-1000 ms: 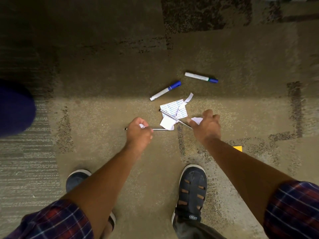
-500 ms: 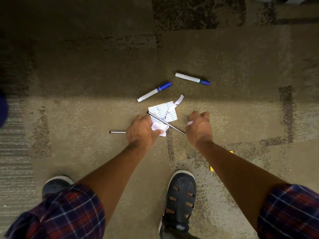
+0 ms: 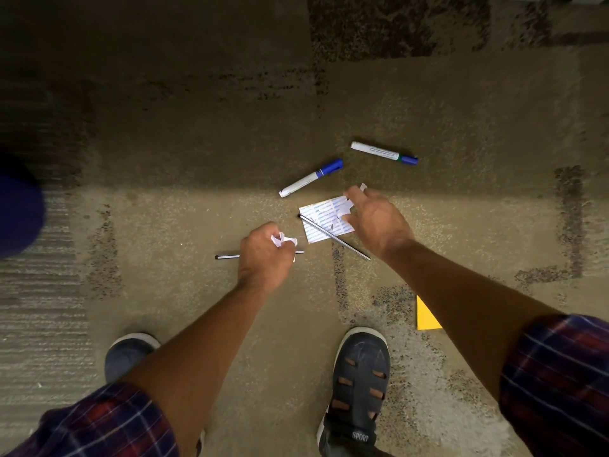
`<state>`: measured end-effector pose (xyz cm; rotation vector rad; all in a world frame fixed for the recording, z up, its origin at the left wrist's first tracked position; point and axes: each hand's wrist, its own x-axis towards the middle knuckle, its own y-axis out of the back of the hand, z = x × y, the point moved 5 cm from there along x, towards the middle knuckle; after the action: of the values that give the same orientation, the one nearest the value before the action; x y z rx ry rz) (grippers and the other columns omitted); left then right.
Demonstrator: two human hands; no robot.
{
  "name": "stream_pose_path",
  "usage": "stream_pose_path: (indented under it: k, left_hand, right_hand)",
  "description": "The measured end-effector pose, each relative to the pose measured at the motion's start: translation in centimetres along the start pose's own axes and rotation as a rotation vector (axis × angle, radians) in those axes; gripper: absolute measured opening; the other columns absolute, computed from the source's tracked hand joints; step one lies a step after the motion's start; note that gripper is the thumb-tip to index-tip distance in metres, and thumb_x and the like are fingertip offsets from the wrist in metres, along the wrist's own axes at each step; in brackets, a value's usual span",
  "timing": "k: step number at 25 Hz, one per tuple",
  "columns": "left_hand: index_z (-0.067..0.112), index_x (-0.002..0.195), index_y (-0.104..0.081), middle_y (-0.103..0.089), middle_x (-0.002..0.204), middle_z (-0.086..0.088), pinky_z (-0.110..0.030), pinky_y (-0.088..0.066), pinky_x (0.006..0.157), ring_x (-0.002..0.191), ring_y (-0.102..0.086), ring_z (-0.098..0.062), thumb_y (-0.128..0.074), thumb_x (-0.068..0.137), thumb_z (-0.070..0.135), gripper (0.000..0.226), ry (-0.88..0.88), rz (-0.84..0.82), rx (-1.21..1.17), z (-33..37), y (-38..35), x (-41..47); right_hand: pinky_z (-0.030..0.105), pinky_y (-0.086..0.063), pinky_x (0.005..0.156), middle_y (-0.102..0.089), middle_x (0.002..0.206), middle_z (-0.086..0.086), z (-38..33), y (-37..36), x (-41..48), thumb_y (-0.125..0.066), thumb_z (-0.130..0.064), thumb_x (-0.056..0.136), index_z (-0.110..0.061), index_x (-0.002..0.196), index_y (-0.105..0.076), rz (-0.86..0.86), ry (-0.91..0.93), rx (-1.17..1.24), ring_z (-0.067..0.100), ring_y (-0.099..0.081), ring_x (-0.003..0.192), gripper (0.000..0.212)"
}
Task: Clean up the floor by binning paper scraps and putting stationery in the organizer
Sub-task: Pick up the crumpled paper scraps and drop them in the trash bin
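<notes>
My left hand [image 3: 267, 258] is shut on crumpled white paper scraps [image 3: 284, 240], just above a thin black pen [image 3: 227, 257] lying flat on the carpet. My right hand [image 3: 377, 222] reaches over a printed paper sheet [image 3: 319, 222], its fingertips on a small white scrap [image 3: 346, 211]; a strip's tip [image 3: 363, 186] shows past the fingers. A second thin pen [image 3: 333, 237] lies diagonally across the sheet. Two white markers with blue caps [image 3: 311, 178] [image 3: 384, 153] lie further out. No bin or organizer is in view.
A yellow sticky note [image 3: 425, 316] lies on the carpet beside my right forearm. My two dark shoes [image 3: 361, 374] [image 3: 130, 354] stand below the hands. A dark blue object [image 3: 16, 206] fills the left edge.
My left hand picked up the white scrap beside the sheet and drew back left with it. My right hand moved forward from the pen's end onto the sheet's far corner.
</notes>
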<state>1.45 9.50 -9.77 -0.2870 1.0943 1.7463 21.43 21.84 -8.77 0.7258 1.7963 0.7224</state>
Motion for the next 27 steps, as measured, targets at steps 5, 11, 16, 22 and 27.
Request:
stream_pose_path:
  k: [5,11,16,22,27]
  left_hand:
    - [0.028,0.079,-0.053,-0.062,0.074,0.010,-0.032,-0.050,0.062,0.067,-0.061,-0.013,-0.054,0.077,0.022,0.007,-0.020,0.004,-0.063,-1.3,2.3,-0.1]
    - [0.021,0.084,-0.062,-0.071,0.079,-0.007,-0.039,-0.057,0.072,0.078,-0.069,-0.032,-0.057,0.085,0.016,0.007,-0.012,-0.007,-0.061,-2.7,3.1,0.1]
    - [0.022,0.084,-0.063,-0.072,0.079,-0.008,-0.035,-0.055,0.069,0.077,-0.070,-0.032,-0.060,0.089,0.014,0.010,0.000,0.000,-0.061,-3.0,3.9,-0.1]
    - [0.024,0.082,-0.062,-0.068,0.074,-0.005,-0.033,-0.052,0.068,0.073,-0.067,-0.029,-0.060,0.090,0.012,0.015,-0.010,0.017,-0.052,-4.3,5.7,0.3]
    - [0.019,0.082,-0.063,-0.067,0.071,-0.005,-0.038,-0.053,0.069,0.071,-0.066,-0.032,-0.058,0.089,0.009,0.014,-0.013,0.031,-0.057,-5.9,7.0,0.3]
  right_hand:
    - [0.043,-0.057,0.084,-0.057,0.120,0.014,0.3,-2.0,0.4,-0.061,-0.026,0.099,-0.027,0.127,-0.042,-0.079,0.011,-0.081,0.032,-0.062,0.104,0.034]
    - [0.032,-0.045,0.076,-0.058,0.109,0.010,0.5,-2.7,-0.9,-0.053,-0.022,0.103,-0.010,0.121,-0.058,0.020,-0.002,0.011,0.022,-0.058,0.094,0.022]
    - [0.011,-0.039,0.061,-0.064,0.086,0.000,-1.1,-1.6,-1.2,-0.065,-0.025,0.098,-0.014,0.083,-0.062,0.212,-0.132,0.247,0.011,-0.058,0.075,0.018]
    - [0.025,-0.047,0.076,-0.064,0.092,0.001,-4.4,-2.7,0.9,-0.073,-0.021,0.093,-0.012,0.089,-0.071,0.234,-0.105,0.244,0.015,-0.061,0.085,0.010]
    - [0.021,-0.038,0.082,-0.063,0.107,0.008,-5.8,-5.2,1.7,-0.067,-0.013,0.094,-0.007,0.109,-0.069,0.131,0.060,-0.008,0.021,-0.059,0.100,0.016]
